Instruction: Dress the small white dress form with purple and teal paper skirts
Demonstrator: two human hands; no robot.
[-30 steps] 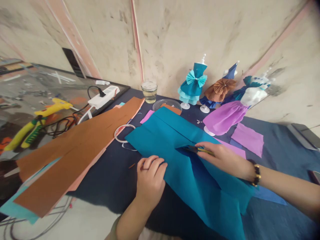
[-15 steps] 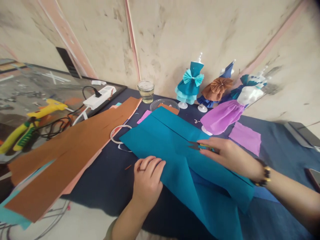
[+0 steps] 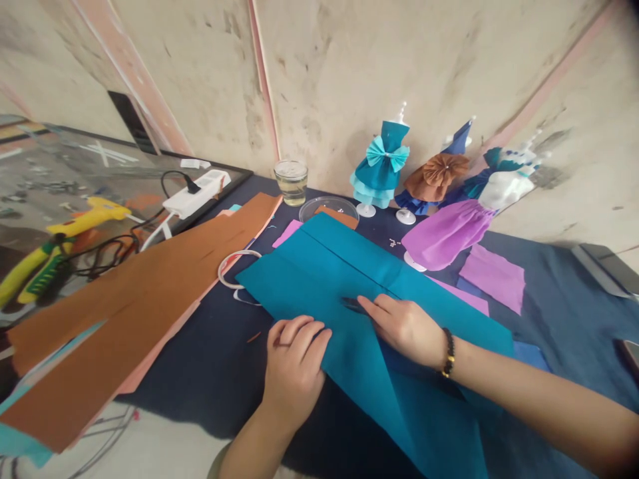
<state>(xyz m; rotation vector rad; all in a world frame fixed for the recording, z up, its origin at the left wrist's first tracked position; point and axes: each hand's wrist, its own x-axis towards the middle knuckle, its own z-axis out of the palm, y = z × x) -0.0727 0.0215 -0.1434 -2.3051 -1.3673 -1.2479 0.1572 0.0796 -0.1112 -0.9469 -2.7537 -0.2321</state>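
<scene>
A large teal fabric sheet [image 3: 319, 266] lies across the table, with a dark straight line along its far part and its near right portion folded and hanging toward me. My left hand [image 3: 295, 366] has its fingers curled over the sheet's near left edge. In my right hand [image 3: 407, 329] is a pair of thread snips [image 3: 353, 305], their dark tips pointing left, low over the middle of the sheet. The handles are hidden inside my closed fingers. Whether the blades touch the fabric cannot be made out.
Brown fabric strips [image 3: 150, 273] lie to the left, near a yellow glue gun [image 3: 90, 216] and a white power strip [image 3: 197, 193]. Behind stand a glass of liquid [image 3: 291, 183], a round dish [image 3: 305, 211] and small dress forms, one in a purple skirt [image 3: 446, 233].
My right hand has moved left and toward me with the snips, from the sheet's right side to its middle. The left hand has barely moved.
</scene>
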